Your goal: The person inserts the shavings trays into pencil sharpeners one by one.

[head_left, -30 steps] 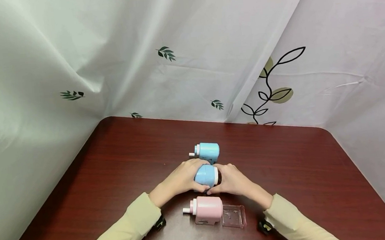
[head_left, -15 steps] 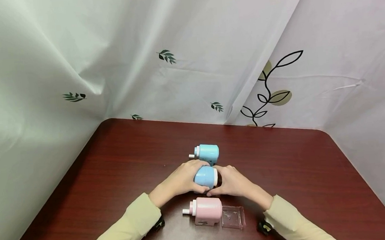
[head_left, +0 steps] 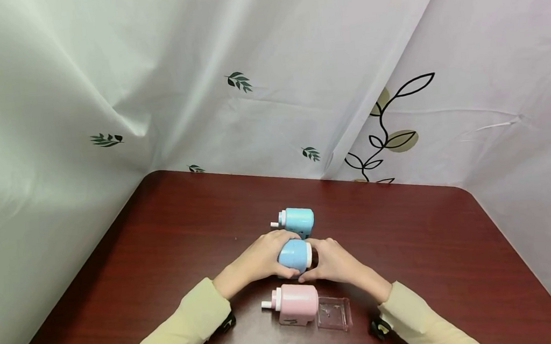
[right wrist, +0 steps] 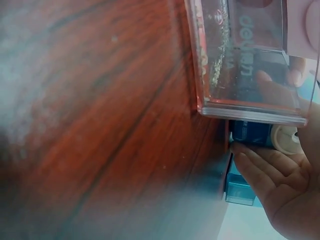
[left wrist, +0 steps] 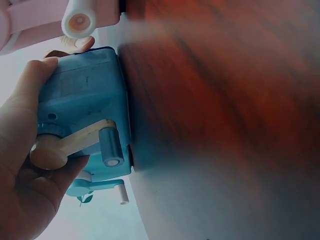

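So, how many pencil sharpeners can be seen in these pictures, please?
3: the pink sharpener is nearest the person's body, the left hand grips the blue sharpener, and the turquoise sharpener stands behind it, partly hidden. I see no others.

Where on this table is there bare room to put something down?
Bare wood on the table runs from the left hand to the left edge, and from the right hand to the right edge. The middle is crowded: both hands around the blue sharpener, the turquoise sharpener just behind, the pink sharpener and clear tray in front.
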A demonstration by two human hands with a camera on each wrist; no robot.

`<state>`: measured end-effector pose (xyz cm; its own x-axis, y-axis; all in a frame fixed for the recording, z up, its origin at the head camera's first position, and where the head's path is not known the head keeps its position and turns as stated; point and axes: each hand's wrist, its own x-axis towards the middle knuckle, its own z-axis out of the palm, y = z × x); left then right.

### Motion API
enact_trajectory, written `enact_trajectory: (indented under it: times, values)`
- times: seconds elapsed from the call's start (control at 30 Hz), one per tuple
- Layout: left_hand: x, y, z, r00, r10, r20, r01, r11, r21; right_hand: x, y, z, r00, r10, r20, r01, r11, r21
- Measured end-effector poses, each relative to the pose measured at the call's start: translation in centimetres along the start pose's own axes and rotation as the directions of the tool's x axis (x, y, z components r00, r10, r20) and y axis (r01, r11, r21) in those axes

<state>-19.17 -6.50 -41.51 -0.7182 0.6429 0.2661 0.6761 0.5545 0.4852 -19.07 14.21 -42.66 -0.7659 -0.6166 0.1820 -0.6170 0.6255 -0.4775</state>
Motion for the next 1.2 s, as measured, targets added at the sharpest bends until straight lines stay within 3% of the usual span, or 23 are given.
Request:
enact_trajectory:
  times: [0.43, 0.67, 0.9, 1.2]
  values:
    - [-0.1, -0.1, 0.2, 1.0, 0.002, 0.008, -0.002, 1.0, -0.005, -0.4, -0.1, 0.0, 1.0, 0.018, 0.006, -0.018, 0.999, 0.034]
    - [-0.1, 0.1, 0.0, 1.0, 0.01, 0.009, -0.011, 0.999, 0.035, -1.0, 0.1, -0.2, 1.0, 0.023, -0.01, -0.022, 0.999, 0.046]
    - [0.1, 0.8, -0.8, 0.998, 0.021, -0.057, -0.018, 0.999, 0.046, -2.0, 0.0, -1.4, 0.996, 0.081, -0.046, -0.078, 0.995, 0.057]
    - [0.1, 1.9, -2.8, 0.99, 0.037, -0.138, -0.03, 0.998, 0.052, -3.0, -0.9, -3.3, 0.985, 0.148, -0.086, -0.141, 0.987, 0.076]
